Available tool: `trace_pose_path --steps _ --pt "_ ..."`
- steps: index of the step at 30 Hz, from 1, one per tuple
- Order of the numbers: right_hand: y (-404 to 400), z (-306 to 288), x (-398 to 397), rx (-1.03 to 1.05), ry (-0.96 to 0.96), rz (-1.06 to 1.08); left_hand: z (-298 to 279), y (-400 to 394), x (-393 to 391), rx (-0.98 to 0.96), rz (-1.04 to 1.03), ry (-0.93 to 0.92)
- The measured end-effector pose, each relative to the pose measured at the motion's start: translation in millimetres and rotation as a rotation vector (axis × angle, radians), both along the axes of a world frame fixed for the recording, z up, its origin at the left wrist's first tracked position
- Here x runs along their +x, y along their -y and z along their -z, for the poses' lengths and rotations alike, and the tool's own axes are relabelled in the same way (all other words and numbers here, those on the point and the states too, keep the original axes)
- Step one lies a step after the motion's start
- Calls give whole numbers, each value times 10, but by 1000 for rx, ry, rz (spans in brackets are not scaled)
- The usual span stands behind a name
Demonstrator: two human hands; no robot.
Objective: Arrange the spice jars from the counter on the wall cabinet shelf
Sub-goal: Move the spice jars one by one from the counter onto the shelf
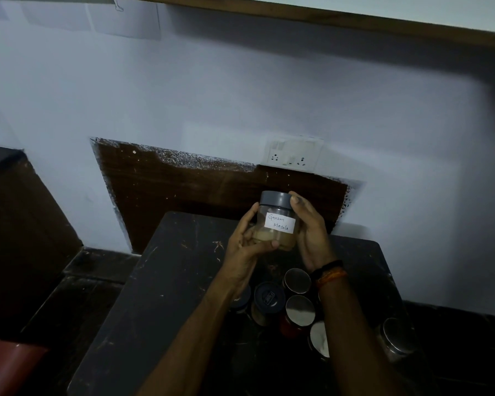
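A clear jar with a grey lid and a white label reading "Garam Masala" is held up above the dark counter. My left hand cups its lower left side, thumb under the base. My right hand grips the right side, thumb at the lid. Several more spice jars stand on the counter beneath my arms: one with a dark lid, steel-lidded ones, and one apart at the right. The wooden underside of the wall cabinet runs across the top.
A white wall with a socket plate and a brown wooden panel rises behind the counter. A dark cabinet stands at the left. A reddish object sits at the bottom left corner.
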State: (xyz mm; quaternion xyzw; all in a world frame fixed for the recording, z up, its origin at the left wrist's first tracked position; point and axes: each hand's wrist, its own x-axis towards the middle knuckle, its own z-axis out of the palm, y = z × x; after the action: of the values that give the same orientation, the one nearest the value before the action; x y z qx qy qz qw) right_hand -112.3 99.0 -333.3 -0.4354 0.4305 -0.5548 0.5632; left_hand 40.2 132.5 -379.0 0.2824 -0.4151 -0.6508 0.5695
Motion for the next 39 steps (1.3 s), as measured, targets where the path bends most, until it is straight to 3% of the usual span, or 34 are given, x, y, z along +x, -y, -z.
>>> trace_pose_path --steps 10,24,39 --pt "238 -638 -25 -165 -95 -29 -626 293 100 -139 -43 142" --pt "663 -2205 104 -464 -277 -26 -2130 894 422 -477 -184 409" --pt "982 -3325 334 -657 -303 -3 -3300 1264 719 -750 -239 562"
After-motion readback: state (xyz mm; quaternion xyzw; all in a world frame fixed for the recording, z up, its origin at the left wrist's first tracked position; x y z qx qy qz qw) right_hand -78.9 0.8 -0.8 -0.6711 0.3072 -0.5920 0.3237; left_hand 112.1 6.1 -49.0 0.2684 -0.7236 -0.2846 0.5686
